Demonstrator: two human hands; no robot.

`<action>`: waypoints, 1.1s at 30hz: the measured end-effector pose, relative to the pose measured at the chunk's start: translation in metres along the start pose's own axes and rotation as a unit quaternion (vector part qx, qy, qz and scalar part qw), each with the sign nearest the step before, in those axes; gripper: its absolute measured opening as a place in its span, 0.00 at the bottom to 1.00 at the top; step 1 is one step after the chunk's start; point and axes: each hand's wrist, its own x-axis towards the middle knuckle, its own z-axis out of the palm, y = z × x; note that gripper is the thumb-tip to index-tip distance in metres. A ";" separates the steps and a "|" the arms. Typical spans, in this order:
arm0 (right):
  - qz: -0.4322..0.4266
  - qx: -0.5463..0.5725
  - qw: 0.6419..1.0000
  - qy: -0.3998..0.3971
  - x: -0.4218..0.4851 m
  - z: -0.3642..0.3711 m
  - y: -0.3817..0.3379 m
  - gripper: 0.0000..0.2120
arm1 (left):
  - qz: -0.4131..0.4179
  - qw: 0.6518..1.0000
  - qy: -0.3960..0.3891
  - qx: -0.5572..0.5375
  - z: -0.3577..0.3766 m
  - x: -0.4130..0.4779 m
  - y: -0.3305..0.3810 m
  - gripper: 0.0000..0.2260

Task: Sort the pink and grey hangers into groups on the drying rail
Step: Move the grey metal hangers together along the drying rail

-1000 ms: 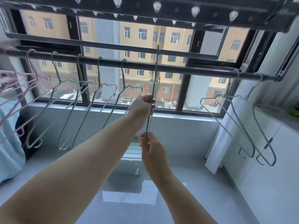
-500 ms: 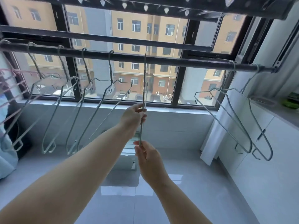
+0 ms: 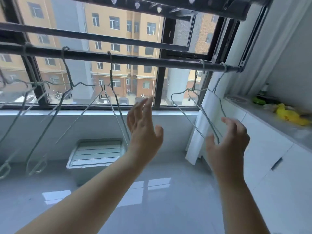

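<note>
Dark drying rail (image 3: 152,60) ran across in front of the window (image 3: 126,31), w/ grey wire hangers hooked along it. Mid hanger (image 3: 111,76) hung by its hook near the rail's middle, seen almost edge-on, its wires slanting down-right & passing behind the L hand (image 3: 143,127). L hand was raised, fingers straight & spread wide, holding nothing; whether it touched that hanger couldn't be told. Further left, more grey hangers (image 3: 68,76) hung tilted, lower ends swung toward the left edge. At the rail's right end a pair of grey hangers (image 3: 194,89) hung close together, hooks side by side, bodies slanting down-right. R hand (image 3: 228,144) was up at the pair's low corner: thumb on one side, fingers half curled on the other, gap wide, wire tip between them; not closed on it, contact unclear. White curtain (image 3: 195,141) hung behind the pair. Bench (image 3: 278,125) along the right wall carried a yellow item (image 3: 290,115) & a green one (image 3: 259,100), both blurred. Pale slatted box (image 3: 96,152) sat on the glossy floor (image 3: 152,208) below the window.
</note>
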 end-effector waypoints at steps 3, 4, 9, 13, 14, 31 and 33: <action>0.128 0.074 0.973 -0.178 0.012 -0.001 0.030 0.21 | -0.002 0.997 -0.061 -0.055 0.020 -0.007 0.019 0.32; 0.151 0.115 0.958 -0.217 0.012 0.004 0.035 0.18 | -0.001 0.994 -0.081 -0.067 0.026 -0.010 0.021 0.31; 0.130 0.226 0.938 -0.230 0.011 0.023 0.041 0.09 | 0.012 0.979 -0.180 -0.097 0.049 -0.034 0.017 0.31; 0.121 0.296 0.932 -0.172 0.019 0.032 0.029 0.13 | -0.013 0.972 -0.219 -0.080 0.052 -0.038 0.004 0.30; 0.116 0.306 0.930 -0.167 0.024 0.035 0.026 0.14 | -0.023 0.973 -0.216 -0.076 0.051 -0.037 0.001 0.30; 0.288 0.383 0.830 -0.286 0.004 0.070 0.091 0.17 | -0.201 0.955 -0.220 0.006 0.037 -0.083 -0.086 0.25; 0.308 0.391 0.814 -0.300 -0.014 0.065 0.104 0.17 | -0.216 0.943 -0.245 0.062 0.024 -0.092 -0.114 0.24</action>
